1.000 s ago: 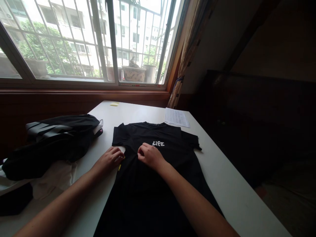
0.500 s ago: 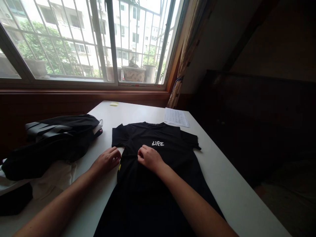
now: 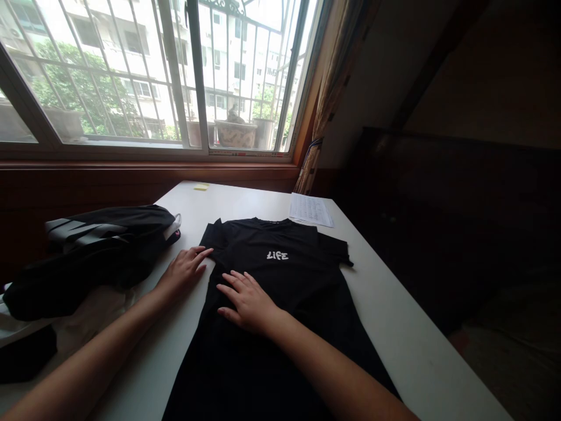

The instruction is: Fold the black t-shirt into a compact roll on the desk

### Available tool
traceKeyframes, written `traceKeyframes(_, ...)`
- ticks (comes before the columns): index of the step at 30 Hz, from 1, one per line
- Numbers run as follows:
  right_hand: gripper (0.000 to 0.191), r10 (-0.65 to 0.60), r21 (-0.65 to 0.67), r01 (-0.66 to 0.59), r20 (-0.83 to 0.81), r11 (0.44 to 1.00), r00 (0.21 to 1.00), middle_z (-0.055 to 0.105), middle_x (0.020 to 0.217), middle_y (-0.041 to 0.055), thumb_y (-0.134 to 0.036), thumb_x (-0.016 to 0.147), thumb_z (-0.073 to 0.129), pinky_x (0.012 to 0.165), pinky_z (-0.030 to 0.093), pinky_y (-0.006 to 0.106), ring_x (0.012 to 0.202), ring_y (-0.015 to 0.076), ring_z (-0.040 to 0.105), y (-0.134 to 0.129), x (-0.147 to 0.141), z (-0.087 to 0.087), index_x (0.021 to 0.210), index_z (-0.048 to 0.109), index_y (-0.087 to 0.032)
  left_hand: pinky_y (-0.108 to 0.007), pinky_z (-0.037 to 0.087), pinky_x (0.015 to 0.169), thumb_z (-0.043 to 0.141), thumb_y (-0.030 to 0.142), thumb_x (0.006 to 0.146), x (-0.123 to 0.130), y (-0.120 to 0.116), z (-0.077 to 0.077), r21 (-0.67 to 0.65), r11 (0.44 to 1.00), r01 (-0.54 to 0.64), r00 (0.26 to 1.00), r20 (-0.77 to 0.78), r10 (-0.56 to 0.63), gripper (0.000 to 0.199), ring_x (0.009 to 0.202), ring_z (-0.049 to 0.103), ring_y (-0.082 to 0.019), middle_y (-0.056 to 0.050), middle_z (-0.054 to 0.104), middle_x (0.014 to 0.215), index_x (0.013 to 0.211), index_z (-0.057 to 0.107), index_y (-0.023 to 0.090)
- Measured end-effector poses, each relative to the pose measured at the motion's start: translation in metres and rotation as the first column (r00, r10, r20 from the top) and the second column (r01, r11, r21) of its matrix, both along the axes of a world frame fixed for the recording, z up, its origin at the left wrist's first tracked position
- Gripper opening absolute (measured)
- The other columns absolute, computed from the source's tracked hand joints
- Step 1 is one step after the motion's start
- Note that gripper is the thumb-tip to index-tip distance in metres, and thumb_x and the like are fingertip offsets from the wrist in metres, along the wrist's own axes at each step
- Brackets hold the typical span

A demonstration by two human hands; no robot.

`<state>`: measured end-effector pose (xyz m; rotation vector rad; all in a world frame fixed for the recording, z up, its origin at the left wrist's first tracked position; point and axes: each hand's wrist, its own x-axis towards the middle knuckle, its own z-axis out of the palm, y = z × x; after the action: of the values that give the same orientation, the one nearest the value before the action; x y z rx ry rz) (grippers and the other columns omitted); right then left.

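Observation:
A black T-shirt (image 3: 280,304) with a white "Life" print on its chest lies spread on the white table (image 3: 403,316), collar toward the window. My right hand (image 3: 248,301) rests on the left part of the shirt's front, fingers spread and holding nothing. At the shirt's left edge, just below the left sleeve, is my left hand (image 3: 186,269). Its fingers are stretched out, and the fingertips reach the sleeve's lower edge. The shirt's hem runs out of view at the bottom.
To the left sits a pile of dark and white clothes (image 3: 105,251). Printed paper sheets (image 3: 311,209) lie beyond the shirt's collar, and a yellow slip (image 3: 201,187) is at the far edge. Behind the table are a barred window (image 3: 236,82) and a tied curtain (image 3: 315,146).
Both hands have gone from pinching the shirt's left side to open fingers. My left hand has moved slightly up and left toward the sleeve. The yellow tag at the side no longer shows.

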<state>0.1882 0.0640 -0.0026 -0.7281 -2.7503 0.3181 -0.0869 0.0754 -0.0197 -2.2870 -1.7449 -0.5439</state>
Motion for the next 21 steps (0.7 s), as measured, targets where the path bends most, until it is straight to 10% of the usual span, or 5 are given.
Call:
traceKeyframes(8, 0.060, -0.021, -0.070, 0.018, -0.043, 0.997, 0.999, 0.033, 0.162, 0.0085, -0.056, 0.103, 0.039, 0.123, 0.024, 0.046, 0.147, 0.0227, 0.033, -0.001, 0.008, 0.013, 0.153, 0.038, -0.025, -0.031, 0.049, 0.072, 0.047, 0.012, 0.094, -0.004, 0.030, 0.025, -0.048, 0.993, -0.107, 0.982, -0.161, 0.098, 0.020, 0.097, 0.060, -0.026, -0.009, 0.066, 0.102, 0.098, 0.065, 0.020)
traceKeyframes(21, 0.059, -0.583, 0.046, 0.583, 0.131, 0.811, 0.802, 0.031, 0.163, 0.0057, -0.053, 0.103, 0.036, 0.124, 0.020, 0.046, 0.151, 0.0235, 0.025, 0.029, 0.162, -0.011, 0.153, 0.040, -0.022, -0.038, 0.051, 0.079, 0.051, 0.015, 0.087, -0.018, 0.046, 0.027, -0.016, 0.975, -0.222, 0.956, -0.200, 0.215, 0.016, 0.098, 0.060, -0.031, -0.013, 0.065, 0.101, 0.093, 0.065, 0.017)
